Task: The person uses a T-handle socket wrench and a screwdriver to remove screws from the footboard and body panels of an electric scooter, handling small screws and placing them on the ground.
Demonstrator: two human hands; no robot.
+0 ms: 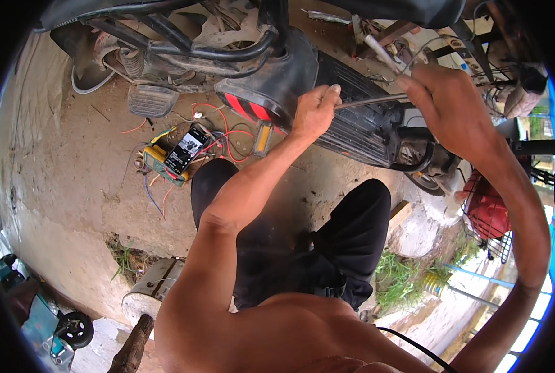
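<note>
In front of me, my left hand [316,113] is closed around one end of a thin grey strip [372,101], with the thumb pressed on top. The strip runs across to my right hand [448,105], whose fingers are curled at its other end; whether it is cable or metal I cannot tell. Both hands are above the black ribbed footboard [359,127] of a scooter. Close to my left wrist is the scooter's black body panel [271,78] with red stripes. The right palm and fingertips are mostly hidden.
A phone [186,149] leans on a yellow-green multimeter [156,163] among loose coloured wires [229,138] on the ground. An amber reflector [263,138] lies near the scooter. At right are a wire basket with a red thing [490,208] and grass [396,280].
</note>
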